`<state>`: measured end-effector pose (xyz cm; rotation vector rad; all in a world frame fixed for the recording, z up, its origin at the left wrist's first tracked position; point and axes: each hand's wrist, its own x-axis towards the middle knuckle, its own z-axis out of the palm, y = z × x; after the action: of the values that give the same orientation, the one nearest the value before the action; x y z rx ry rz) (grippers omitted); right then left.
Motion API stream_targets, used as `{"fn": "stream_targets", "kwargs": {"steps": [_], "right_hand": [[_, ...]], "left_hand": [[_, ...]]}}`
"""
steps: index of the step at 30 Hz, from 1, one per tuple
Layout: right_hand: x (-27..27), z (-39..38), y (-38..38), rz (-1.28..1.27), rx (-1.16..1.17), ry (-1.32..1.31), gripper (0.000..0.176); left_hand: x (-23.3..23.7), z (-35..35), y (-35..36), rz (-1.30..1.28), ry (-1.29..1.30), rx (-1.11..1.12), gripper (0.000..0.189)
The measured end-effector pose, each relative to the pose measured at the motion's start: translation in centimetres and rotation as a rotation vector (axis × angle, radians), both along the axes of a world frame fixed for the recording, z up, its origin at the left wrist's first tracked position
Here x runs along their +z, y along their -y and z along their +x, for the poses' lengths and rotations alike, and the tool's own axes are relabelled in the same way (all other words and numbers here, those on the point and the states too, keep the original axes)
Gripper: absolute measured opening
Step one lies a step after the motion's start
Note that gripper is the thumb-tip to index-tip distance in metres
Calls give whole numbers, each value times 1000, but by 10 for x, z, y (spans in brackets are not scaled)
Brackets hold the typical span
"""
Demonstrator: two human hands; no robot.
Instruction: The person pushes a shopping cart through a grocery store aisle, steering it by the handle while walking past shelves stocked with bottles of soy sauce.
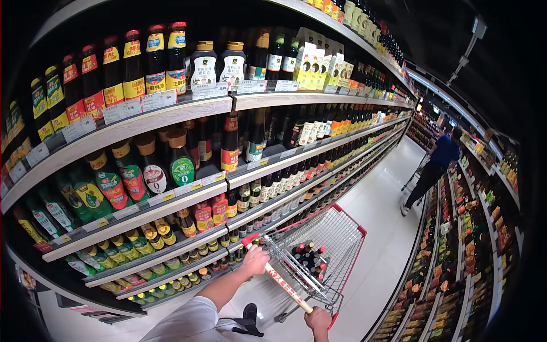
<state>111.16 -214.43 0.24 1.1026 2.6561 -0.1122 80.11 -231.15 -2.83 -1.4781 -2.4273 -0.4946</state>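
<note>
Both hands are on the handle (288, 288) of a metal shopping cart (336, 233) with red trim. My left hand (254, 261) is wrapped round the handle's end nearer the shelves. Lower right, my right hand (319, 319) grips the other end, its fingers closed. Several dark bottles (307, 259) with red or dark caps stand grouped inside the cart, near the handle side. The front part of the wire basket shows bare mesh.
Tall shelves of sauce bottles (231, 148) run along the left, close to the cart. Lower shelves (439, 268) with more bottles line the right. Ahead on the white floor (379, 176), a person in dark clothes (436, 162) stands in the aisle by another cart (411, 179).
</note>
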Motion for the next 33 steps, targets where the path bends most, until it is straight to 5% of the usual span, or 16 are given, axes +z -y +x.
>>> {"fn": "stream_targets", "kwargs": {"steps": [33], "right_hand": [[-10, 31, 111, -81, 14, -164, 32]], "left_hand": [[14, 22, 90, -490, 57, 127, 21]]}}
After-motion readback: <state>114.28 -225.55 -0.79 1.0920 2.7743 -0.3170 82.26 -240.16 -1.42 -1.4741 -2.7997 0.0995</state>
